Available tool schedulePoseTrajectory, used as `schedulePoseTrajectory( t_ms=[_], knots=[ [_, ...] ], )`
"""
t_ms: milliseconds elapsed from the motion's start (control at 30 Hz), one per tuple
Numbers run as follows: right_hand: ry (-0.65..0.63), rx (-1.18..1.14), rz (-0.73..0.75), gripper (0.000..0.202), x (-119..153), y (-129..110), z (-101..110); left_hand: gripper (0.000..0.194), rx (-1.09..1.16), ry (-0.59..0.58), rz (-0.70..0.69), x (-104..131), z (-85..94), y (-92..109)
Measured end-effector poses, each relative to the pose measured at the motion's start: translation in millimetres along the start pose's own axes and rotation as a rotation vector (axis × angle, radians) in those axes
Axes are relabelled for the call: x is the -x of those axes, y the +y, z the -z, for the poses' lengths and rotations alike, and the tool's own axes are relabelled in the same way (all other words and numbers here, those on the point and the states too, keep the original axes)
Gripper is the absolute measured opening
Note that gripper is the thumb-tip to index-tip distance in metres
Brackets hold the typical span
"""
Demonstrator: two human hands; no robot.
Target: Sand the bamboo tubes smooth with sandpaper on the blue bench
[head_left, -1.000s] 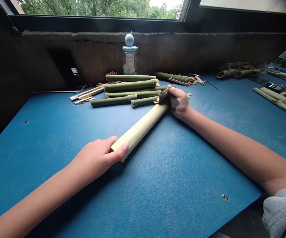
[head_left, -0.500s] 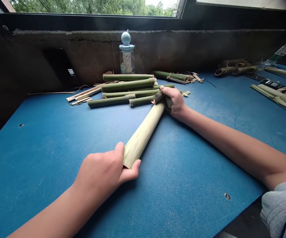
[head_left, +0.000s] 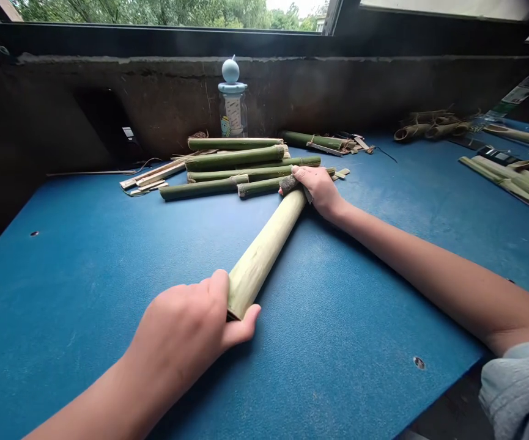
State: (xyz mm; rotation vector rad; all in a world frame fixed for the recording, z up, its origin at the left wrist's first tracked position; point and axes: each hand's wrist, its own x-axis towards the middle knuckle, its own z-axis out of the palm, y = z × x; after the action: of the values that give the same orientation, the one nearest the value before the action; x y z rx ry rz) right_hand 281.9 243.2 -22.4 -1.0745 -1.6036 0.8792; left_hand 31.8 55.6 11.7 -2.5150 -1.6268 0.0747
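Clock directions taken from the middle of the pale bamboo piece.

1. Left hand (head_left: 186,321), at 7 o'clock: fingers and thumb gripping the piece's near end from either side, presumably to steady it against turning or sliding.
2. Right hand (head_left: 317,186), at 1 o'clock: closed over a dark, gritty-looking sheet (head_left: 288,184) pressed to the far end. The sheet likely lies between fingers and bamboo so that its rough face bears on the curve; its underside is hidden.
3. Pale bamboo piece (head_left: 264,250): between the hands, slanting from 7 to 1 o'clock above the blue table (head_left: 360,342), an angle that probably suits both arms.
4. Green bamboo lengths (head_left: 232,160), at 11 to 12 o'clock: side by side, seemingly gathered beyond the working area.
5. Split strips (head_left: 158,174), at 10 o'clock: a loose heap beside the lengths.
6. Blue-topped jar (head_left: 233,116), between 11 and 12: upright near the wall, perhaps for safety.
7. Short bamboo tubes (head_left: 433,129), at 2 o'clock: grouped near the wall.
8. Split bamboo lengths (head_left: 512,180), between 2 and 3: laid roughly parallel, well apart from the hands.
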Motion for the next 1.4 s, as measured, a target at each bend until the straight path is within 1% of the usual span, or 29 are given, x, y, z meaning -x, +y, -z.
schedulePoseTrajectory(
  t_ms=[67,100,133,167,200,233,300,367,433,500,567,633,733,833,967,1033,1133,1200,1233,1333,1400],
  knots=[
    [0.093,0.248,0.046,0.046,1,0,-2,0.044,-0.12,0.194,-0.124,4,-1.7,7],
    [0.13,0.356,0.063,0.047,0,1,-2,0.044,-0.152,0.255,-0.167,5,-2.6,9],
    [0.148,0.42,0.074,0.049,0,1,-2,0.043,-0.17,0.291,-0.193,6,-3.5,10],
    [0.144,0.426,0.083,0.051,-1,2,-1,0.042,-0.174,0.305,-0.198,5,-4.5,11],
    [0.121,0.379,0.091,0.052,-2,3,1,0.041,-0.163,0.299,-0.184,5,-5.4,11],
    [0.089,0.295,0.095,0.053,-3,4,2,0.04,-0.136,0.265,-0.157,3,-6.3,10],
    [0.012,0.068,0.072,0.052,-5,6,4,0.039,-0.036,0.133,-0.094,1,-7.3,7],
    [-0.046,-0.156,0.011,0.049,-6,7,5,0.038,0.084,-0.022,-0.038,-2,-7.6,1],
    [-0.056,-0.343,-0.057,0.044,-6,9,7,0.036,0.191,-0.122,0.005,-6,-7.5,-9],
    [-0.016,-0.492,-0.116,0.038,-7,10,9,0.034,0.277,-0.176,0.037,-11,-7.6,-23],
    [0.021,-0.611,-0.183,0.035,-7,9,12,0.033,0.365,-0.207,0.05,-16,-7.8,-40],
    [0.043,-0.697,-0.24,0.035,-7,7,15,0.035,0.443,-0.21,0.062,-21,-7.7,-56],
    [0.07,-0.752,-0.277,0.037,-7,1,17,0.039,0.526,-0.197,0.085,-26,-6.5,-75],
    [0.085,-0.743,-0.265,0.037,-7,-5,16,0.04,0.6,-0.198,0.088,-28,-5.2,-82],
    [0.091,-0.688,-0.242,0.039,-7,-10,14,0.041,0.68,-0.193,0.093,-29,-6.2,-84],
    [0.099,-0.654,-0.228,0.041,-6,-14,13,0.042,0.597,-0.172,0.084,-28,-8.1,-84],
    [0.151,-0.626,-0.17,0.04,-3,-28,13,0.041,0.276,-0.091,0.018,-24,-11.1,-85],
    [0.194,-0.623,-0.105,0.04,0,-43,15,0.044,0.075,-0.02,-0.049,-20,-11.2,-85],
    [0.209,-0.619,-0.065,0.04,1,-51,17,0.047,0.01,0.011,-0.086,-17,-10.3,-85],
    [0.211,-0.617,0.028,0.037,8,-78,25,0.052,-0.072,0.076,-0.164,-12,-4.1,-81],
    [0.187,-0.658,0.064,0.035,13,-95,28,0.052,-0.036,0.083,-0.122,-11,0.7,-77]
  ],
)
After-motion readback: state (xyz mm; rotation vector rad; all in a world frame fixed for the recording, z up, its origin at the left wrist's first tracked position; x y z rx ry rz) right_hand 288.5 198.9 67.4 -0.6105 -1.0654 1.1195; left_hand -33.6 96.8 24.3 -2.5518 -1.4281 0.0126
